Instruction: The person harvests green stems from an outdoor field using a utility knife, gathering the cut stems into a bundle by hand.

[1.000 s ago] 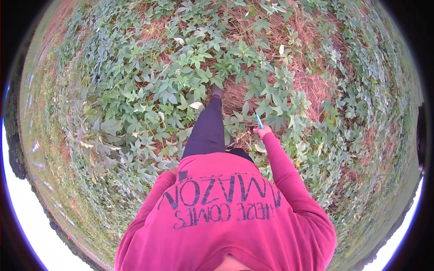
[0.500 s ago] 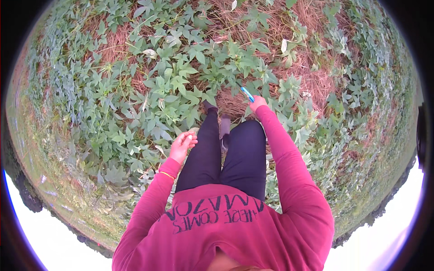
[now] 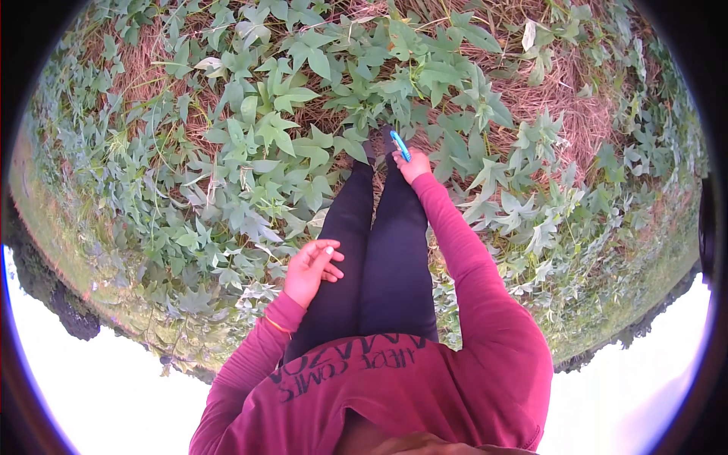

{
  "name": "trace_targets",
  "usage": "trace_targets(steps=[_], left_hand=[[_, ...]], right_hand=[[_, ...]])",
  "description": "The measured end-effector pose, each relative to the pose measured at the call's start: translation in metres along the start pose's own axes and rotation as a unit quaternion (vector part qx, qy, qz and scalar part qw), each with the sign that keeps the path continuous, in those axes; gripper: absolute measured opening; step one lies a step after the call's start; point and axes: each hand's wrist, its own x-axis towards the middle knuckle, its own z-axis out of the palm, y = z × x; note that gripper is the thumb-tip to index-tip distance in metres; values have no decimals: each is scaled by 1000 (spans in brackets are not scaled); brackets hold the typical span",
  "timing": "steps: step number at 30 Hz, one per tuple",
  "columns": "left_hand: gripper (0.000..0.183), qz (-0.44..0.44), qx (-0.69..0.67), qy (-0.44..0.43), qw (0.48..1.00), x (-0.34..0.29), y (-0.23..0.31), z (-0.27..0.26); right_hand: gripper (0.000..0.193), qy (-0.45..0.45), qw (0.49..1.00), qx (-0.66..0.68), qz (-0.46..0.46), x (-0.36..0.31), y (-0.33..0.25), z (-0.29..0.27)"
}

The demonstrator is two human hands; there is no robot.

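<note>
My right hand is closed round a slim, bright blue-handled tool, held in front of my right shin. The tool points forward and slightly left; its far end is hard to make out against my dark shoe. Over my left thigh, my left hand is loosely curled with its fingers apart. A small pale spot shows at its thumb tip, probably the nail, and I see nothing held there. Just ahead of my feet grow green lobed leaves on trailing vines, close to the tool.
Dry brown straw covers the ground between the vines. My dark-trousered legs stretch forward into the leaves. Vines spread to both sides, with a dark line of trees along the field's edge.
My right hand has moved left with the blue-handled tool, nearer my shin. My left hand has shifted slightly right and down, its fingers more spread. My legs have come closer together and the view has shifted.
</note>
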Motion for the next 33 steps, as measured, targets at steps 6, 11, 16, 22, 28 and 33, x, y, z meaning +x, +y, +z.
trace_targets(steps=[6, 11, 16, 22, 28, 33], left_hand=[[38, -58, -96, -21, 993, 109, 40, 17], [32, -99, -127, -140, 977, 122, 28, 37], [24, -123, 142, -34, 982, 67, 9, -28], [33, -12, 268, -86, 959, 34, -53, -38], [34, -56, 313, -78, 945, 1, -39, -9], [32, -34, 379, -78, 922, -21, -19, -2]], right_hand=[[11, -48, 991, 53, -116, -136, -155, -19], [16, -104, 970, 18, -218, -191, -200, -20], [50, -172, 962, -213, 11, -186, -220, -129], [39, -178, 843, -505, -39, -119, -221, -185], [39, -325, 763, -541, -139, -110, -231, -139], [37, -305, 754, -568, -126, -117, -266, -140]])
